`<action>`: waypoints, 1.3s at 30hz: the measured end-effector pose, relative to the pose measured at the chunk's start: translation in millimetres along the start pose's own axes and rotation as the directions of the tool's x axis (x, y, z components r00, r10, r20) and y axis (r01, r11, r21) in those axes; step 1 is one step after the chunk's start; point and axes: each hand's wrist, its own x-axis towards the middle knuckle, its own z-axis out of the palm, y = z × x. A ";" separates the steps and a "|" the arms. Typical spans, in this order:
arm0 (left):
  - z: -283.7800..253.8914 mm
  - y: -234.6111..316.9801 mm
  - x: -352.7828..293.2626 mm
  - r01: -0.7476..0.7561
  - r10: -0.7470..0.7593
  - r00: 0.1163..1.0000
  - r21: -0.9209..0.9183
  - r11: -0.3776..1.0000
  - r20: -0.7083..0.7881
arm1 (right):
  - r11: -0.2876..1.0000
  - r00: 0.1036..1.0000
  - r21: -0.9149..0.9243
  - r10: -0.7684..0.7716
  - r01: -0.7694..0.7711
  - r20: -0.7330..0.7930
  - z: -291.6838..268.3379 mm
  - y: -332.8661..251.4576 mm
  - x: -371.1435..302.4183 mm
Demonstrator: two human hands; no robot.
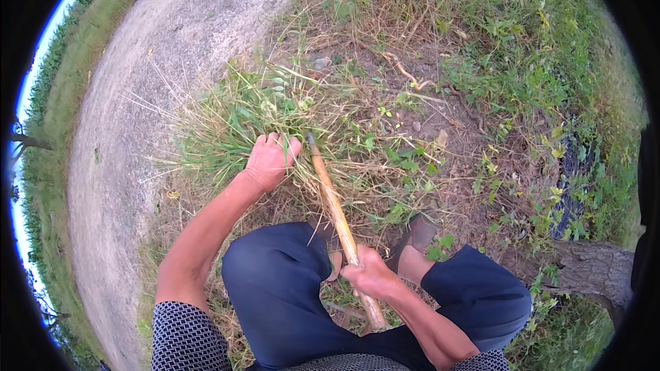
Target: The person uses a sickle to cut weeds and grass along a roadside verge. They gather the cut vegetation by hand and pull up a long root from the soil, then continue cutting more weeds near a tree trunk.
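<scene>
My left hand [270, 160] is closed around a bunch of long green and straw-coloured grass [237, 120]. The stems fan out to the left and beyond the fist. In my right hand [372, 273] is a wooden-handled tool [333, 203], gripped near the lower part of its pale, round handle. The handle slants up and left from between my knees to a dark metal end [309, 139] just right of my left hand. Grass hides the tool's head, so its shape cannot be made out.
Dry cut stalks and low weeds [412, 158] cover the soil around me. A bare root [405, 72] lies farther off. A grey gravel path [117, 165] runs along the left. On the right are a tree trunk [584, 271] and dark netting [570, 178]. My knees are bent, close below the tool.
</scene>
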 end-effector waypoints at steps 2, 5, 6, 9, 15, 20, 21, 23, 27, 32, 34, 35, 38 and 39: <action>4.2 -1.0 -6.6 -0.004 0.004 0.995 -0.003 1.000 -0.104 | 0.999 0.999 0.038 -0.010 0.009 0.032 -3.2 -7.6 -13.4; 7.6 3.4 -2.3 -0.019 0.018 0.992 -0.005 1.000 -0.123 | 0.996 1.000 0.091 -0.009 0.007 0.027 4.3 -0.4 -24.7; 7.0 8.4 0.8 -0.024 0.022 0.991 -0.012 1.000 -0.130 | 0.994 1.000 0.110 -0.001 -0.001 0.011 6.6 4.0 -28.7; 9.3 13.8 4.2 -0.021 0.016 0.990 -0.029 0.999 -0.140 | 0.999 0.998 0.024 0.029 -0.027 -0.052 0.9 4.4 -25.4; 32.7 17.4 7.9 0.014 -0.010 0.998 0.065 0.998 -0.058 | 0.999 0.993 0.046 -0.019 0.024 -0.117 -0.9 -9.5 -10.6; 53.2 11.7 6.4 0.067 -0.067 0.998 0.026 0.997 -0.003 | 0.983 0.961 0.147 -0.070 0.113 -0.266 -10.0 5.3 28.4; 54.0 11.2 6.4 0.082 -0.082 0.996 0.015 0.997 0.039 | 0.980 0.956 0.153 -0.078 0.125 -0.282 -8.3 8.1 33.3; 52.3 8.1 5.9 0.093 -0.093 0.989 0.001 0.996 0.112 | 0.985 0.990 0.173 0.010 0.015 -0.141 -3.4 -3.2 18.2; 37.9 -7.8 -2.6 0.110 -0.105 0.989 -0.038 0.993 0.107 | 0.976 0.999 0.210 0.050 -0.047 -0.007 8.8 -9.8 -12.7; -27.5 -45.9 -4.9 0.176 -0.177 0.984 0.050 0.983 0.001 | 0.976 0.997 0.216 0.003 -0.018 0.071 4.9 -56.0 -65.6; -61.0 -67.6 -17.5 0.168 -0.156 0.966 0.040 0.985 -0.208 | 0.977 0.997 0.213 -0.030 0.014 0.076 13.0 -63.5 -96.3; -82.3 -72.1 -24.3 0.179 -0.153 0.954 0.079 0.981 -0.257 | 0.976 0.996 0.213 -0.049 0.032 0.077 17.0 -66.1 -110.4; -149.8 -85.6 -56.7 0.223 -0.158 0.943 0.205 0.953 -0.295 | 0.975 0.988 0.191 -0.130 0.112 0.083 32.7 -75.4 -147.9; -172.3 -88.3 -67.0 0.243 -0.163 0.928 0.213 0.946 -0.336 | 0.976 0.985 0.168 -0.156 0.142 0.076 37.5 -77.2 -158.4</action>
